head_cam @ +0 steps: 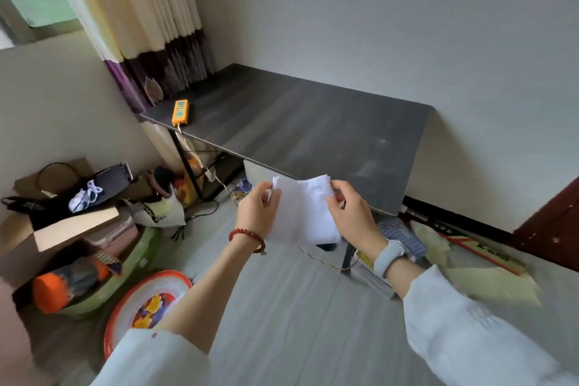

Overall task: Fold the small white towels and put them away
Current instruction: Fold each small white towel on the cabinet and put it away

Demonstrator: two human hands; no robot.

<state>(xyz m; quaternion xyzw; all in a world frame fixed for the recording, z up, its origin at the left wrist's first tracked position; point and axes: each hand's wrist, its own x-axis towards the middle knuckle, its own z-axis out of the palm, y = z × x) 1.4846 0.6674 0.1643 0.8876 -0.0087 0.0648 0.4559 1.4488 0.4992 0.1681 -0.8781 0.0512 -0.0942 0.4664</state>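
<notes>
Both hands, left (pixel 258 208) and right (pixel 352 213), pinch a white towel (pixel 304 213) before the table (pixel 313 128).

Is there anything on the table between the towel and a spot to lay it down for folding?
Nothing visible. Both hands, left hand and right hand, hold the white towel by its top corners just in front of the dark table. Only an orange device sits on it, at the far left corner.

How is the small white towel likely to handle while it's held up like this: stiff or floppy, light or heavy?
Probably floppy: the white towel hangs in the air from its top corners, pinched by the left hand and right hand, and its lower edge droops. Likely light, since fingertip pinches alone carry it. It would probably crumple if one corner were released.
</notes>
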